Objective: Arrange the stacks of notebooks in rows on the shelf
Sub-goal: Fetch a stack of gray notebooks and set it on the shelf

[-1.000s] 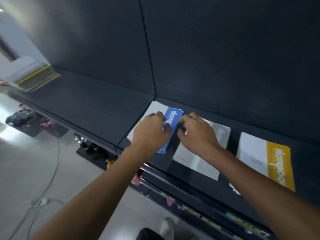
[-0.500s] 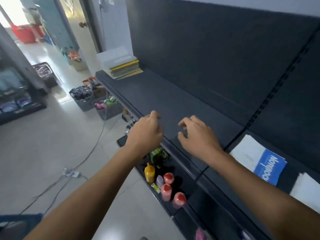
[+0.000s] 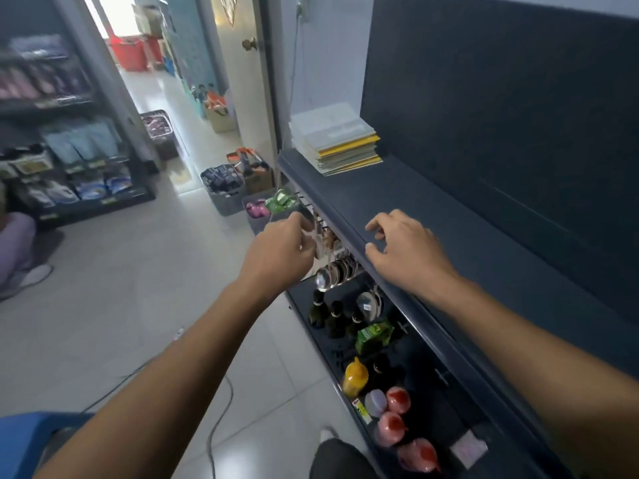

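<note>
A stack of notebooks (image 3: 333, 138) with white, grey and yellow covers lies at the far left end of the dark shelf (image 3: 432, 216). My left hand (image 3: 281, 252) hangs in the air in front of the shelf's edge, its fingers loosely curled and holding nothing. My right hand (image 3: 404, 248) hovers over the front lip of the shelf with its fingers spread and bent, also holding nothing. Both hands are well short of the stack. The blue, grey and yellow notebooks seen earlier are out of view.
Below the shelf, a lower shelf (image 3: 408, 382) carries bottles, a yellow squeeze bottle (image 3: 355, 376) and red-capped jars (image 3: 397, 399). Baskets of goods (image 3: 224, 188) stand on the tiled floor near a doorway. A cable (image 3: 218, 420) trails across the floor. Another rack (image 3: 69, 160) stands at left.
My view has swung left along the shelf. Both hands let go of the blue notebook and now hover with nothing in them; the far stack has come closer.
</note>
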`<state>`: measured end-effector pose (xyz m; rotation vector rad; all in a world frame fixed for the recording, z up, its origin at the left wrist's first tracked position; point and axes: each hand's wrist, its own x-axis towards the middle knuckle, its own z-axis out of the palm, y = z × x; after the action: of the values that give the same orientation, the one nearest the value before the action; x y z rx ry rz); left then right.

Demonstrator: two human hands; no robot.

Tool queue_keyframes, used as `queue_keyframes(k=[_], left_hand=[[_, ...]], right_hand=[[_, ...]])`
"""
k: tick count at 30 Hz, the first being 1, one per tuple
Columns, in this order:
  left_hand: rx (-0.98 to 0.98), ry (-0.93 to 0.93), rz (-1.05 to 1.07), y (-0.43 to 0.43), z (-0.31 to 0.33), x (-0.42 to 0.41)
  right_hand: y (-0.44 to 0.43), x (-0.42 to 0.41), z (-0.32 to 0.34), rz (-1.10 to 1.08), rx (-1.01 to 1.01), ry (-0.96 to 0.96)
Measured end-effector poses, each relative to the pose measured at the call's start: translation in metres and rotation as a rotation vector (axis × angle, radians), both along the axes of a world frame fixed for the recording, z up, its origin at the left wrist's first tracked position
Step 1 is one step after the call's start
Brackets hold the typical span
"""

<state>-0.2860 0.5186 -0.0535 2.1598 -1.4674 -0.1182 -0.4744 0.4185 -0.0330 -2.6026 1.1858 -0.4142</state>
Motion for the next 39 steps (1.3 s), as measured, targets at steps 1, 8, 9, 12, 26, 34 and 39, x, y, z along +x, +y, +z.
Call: queue_keyframes(k=[1,8,9,12,26,34,39], left_hand=[[0.007,0.005,0.007,-0.005,-0.001,0.012],[0.071,-0.002,0.001,-0.072,-0.003,0.090],[0.066,-0.009,-0.004,-0.085,-0.001,0.102],[0.069,-0.013,-0.027,-0.124,0.001,0.134],[-0.002,-0.115,-0.197,-0.265,0.020,0.228],[-0.054,-0.177,-0.392,-0.358,0.026,0.251],[-0.059,-0.172,-0.572,-0.412,0.025,0.274]], right_hand=[[-0.008,0.011,0.000,0.004,0.002,0.002],[-0.076,0.089,-0.007,-0.004,0.042,-0.003],[-0.087,0.102,-0.009,-0.009,0.044,-0.010],[-0.122,0.137,-0.014,-0.030,0.065,-0.028],[-0.238,0.217,-0.019,-0.268,0.113,-0.079],[-0.270,0.238,-0.026,-0.481,0.130,-0.120],[-0.286,0.268,-0.025,-0.695,0.220,-0.156]])
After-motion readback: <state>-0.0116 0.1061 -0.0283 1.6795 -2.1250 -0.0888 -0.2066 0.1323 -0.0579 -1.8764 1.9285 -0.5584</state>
